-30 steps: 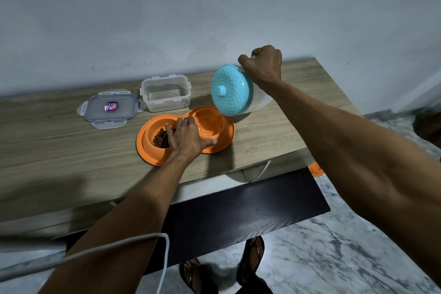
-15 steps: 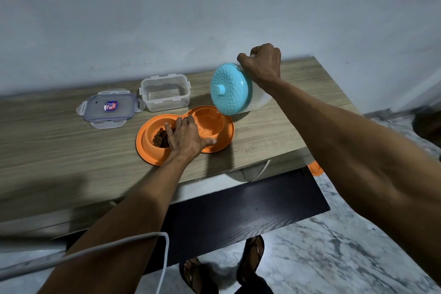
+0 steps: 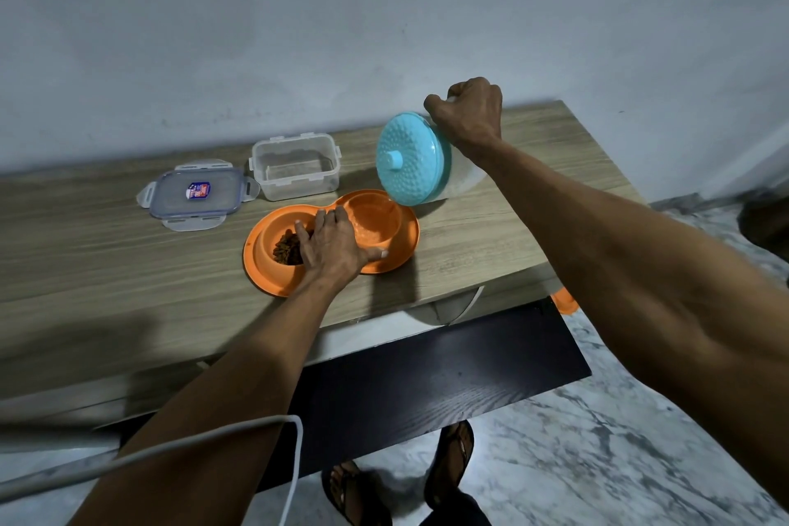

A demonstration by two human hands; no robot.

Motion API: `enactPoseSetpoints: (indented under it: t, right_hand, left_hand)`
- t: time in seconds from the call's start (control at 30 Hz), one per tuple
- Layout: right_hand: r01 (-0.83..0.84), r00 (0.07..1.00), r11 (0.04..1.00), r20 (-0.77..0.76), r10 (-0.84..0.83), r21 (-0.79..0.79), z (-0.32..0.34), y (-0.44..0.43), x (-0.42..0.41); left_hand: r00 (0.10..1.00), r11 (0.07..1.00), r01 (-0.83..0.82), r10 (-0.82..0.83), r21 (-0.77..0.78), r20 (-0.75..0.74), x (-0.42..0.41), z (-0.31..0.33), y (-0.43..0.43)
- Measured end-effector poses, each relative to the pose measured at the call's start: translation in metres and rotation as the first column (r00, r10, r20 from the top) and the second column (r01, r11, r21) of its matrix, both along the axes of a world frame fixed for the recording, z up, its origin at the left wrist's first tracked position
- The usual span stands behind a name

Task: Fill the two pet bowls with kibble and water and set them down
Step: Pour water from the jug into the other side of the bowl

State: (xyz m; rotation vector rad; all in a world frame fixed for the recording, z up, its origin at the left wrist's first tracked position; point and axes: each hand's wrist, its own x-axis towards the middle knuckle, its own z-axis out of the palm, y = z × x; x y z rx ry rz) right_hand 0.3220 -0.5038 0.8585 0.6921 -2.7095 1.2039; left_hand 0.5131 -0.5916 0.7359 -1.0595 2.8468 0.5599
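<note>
- An orange double pet bowl lay flat on the wooden table, near its front edge.
- The bowl's left cup held a heap of brown kibble; the right cup showed a wet, glinting bottom, though how much water was in it could not be told.
- The left hand lay palm down across the middle of the bowl, fingers stretched out and slightly spread over the ridge between the cups, thumb reaching toward the front rim of the right cup. It pressed on the bowl rather than gripping it.
- The right hand was closed in a fist around the handle of a pale jug, which was tipped over toward the bowl.
- The jug's blue dimpled lid, with a small knob at its centre, faced the camera and hung just above the back rim of the right cup.
- Behind the bowl stood a clear plastic box, open and nearly empty.
- Its lid, with a small sticker, lay flat just left of the box.
- A white cable crossed the lower left of the view.
</note>
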Motion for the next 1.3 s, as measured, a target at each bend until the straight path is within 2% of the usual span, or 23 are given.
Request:
enactPoseSetpoints:
  t: [0.3, 0.5, 0.63, 0.77, 0.97, 1.3]
  right_hand:
    - [0.05, 0.997, 0.998, 0.056, -0.047, -0.044, -0.008, 0.004, -0.006]
    - [0.239, 0.931, 0.951, 0.324, -0.167, -0.198, -0.03, 0.02, -0.018]
    - [0.419, 0.824, 0.841, 0.532, -0.195, -0.341, -0.044, 0.025, -0.03]
    - [0.506, 0.743, 0.756, 0.655, -0.138, -0.415, -0.056, 0.022, -0.044]
    - [0.601, 0.663, 0.671, 0.74, -0.115, -0.434, -0.08, 0.011, -0.073]
    - [0.638, 0.61, 0.632, 0.789, -0.068, -0.439, -0.086, 0.002, -0.076]
  left_hand:
    - [1.0, 1.0, -0.003, 0.003, -0.008, 0.009, 0.0, 0.0, 0.0]
    - [1.0, 1.0, -0.003, 0.003, -0.004, 0.016, 0.0, 0.0, 0.0]
    - [1.0, 1.0, -0.009, 0.009, -0.009, 0.021, -0.001, 0.002, 0.0]
    - [1.0, 1.0, -0.014, 0.014, -0.013, 0.019, -0.002, 0.0, 0.0]
    - [1.0, 1.0, -0.019, 0.02, -0.022, 0.021, -0.003, -0.003, 0.0]
    - [0.999, 0.999, -0.02, 0.019, -0.039, -0.033, 0.0, -0.005, -0.001]
